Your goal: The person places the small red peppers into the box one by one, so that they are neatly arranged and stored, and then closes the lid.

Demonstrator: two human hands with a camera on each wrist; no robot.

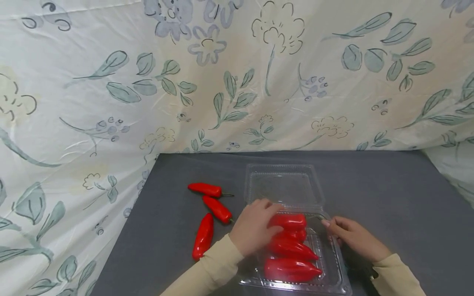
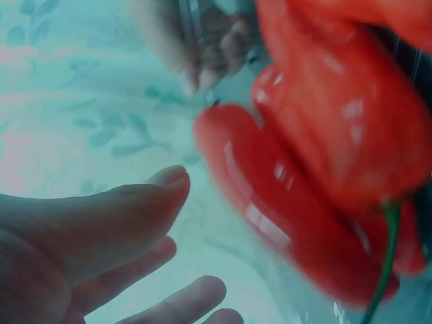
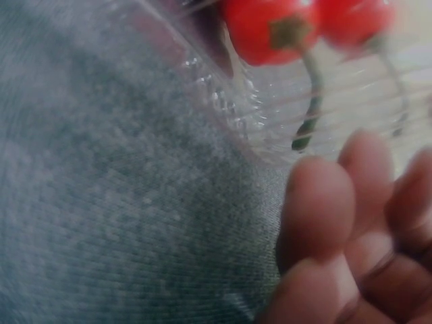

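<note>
A clear plastic clamshell container (image 1: pixel 333 267) lies on the dark cloth, holding several red peppers (image 1: pixel 292 269) side by side. My left hand (image 1: pixel 255 226) is over its left side, beside the upper pepper (image 1: pixel 290 221). In the left wrist view the thumb (image 2: pixel 152 202) and fingers are spread, apart from the glossy peppers (image 2: pixel 270 209); a green stem (image 2: pixel 388 263) shows. At the container's upper right corner my right hand (image 1: pixel 357 236) pinches the rim with bent fingers. The right wrist view shows those fingers (image 3: pixel 317 202) by the clear wall and two stemmed peppers (image 3: pixel 273 30), blurred.
Three loose red peppers (image 1: pixel 203 236) lie on the cloth left of the container. Its hinged lid (image 1: pixel 283 187) lies folded back behind it. A dark grey cloth (image 1: pixel 389 189) covers the table, and a floral sheet (image 1: pixel 237 82) hangs behind and along the left.
</note>
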